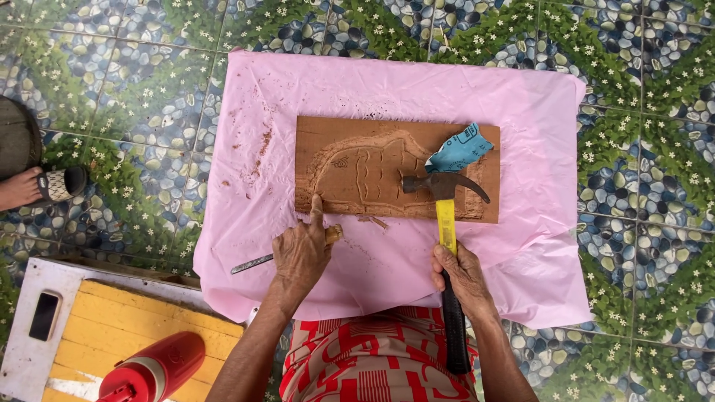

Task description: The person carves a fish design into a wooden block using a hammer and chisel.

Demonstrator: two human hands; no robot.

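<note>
A brown wooden board [357, 149] with a carved relief figure lies on a pink sheet [387, 89] spread over the floor. My left hand [302, 253] rests at the board's near left edge, forefinger pointing onto the wood, and it holds a chisel [252, 263] whose wooden handle end shows by the thumb and whose metal blade sticks out to the left. My right hand [463, 277] grips a claw hammer [445, 195] by its yellow and black handle; the rusty head lies on the board's right part. A crumpled blue paper [458, 151] sits on the board beside the hammer head.
Wood chips are scattered on the sheet left of the board. A yellow and white low stool [112, 327] stands at lower left with a dark phone [45, 316] and a red bottle [153, 368]. Another person's sandalled foot [37, 186] is at the left edge. The floor is pebble-patterned tile.
</note>
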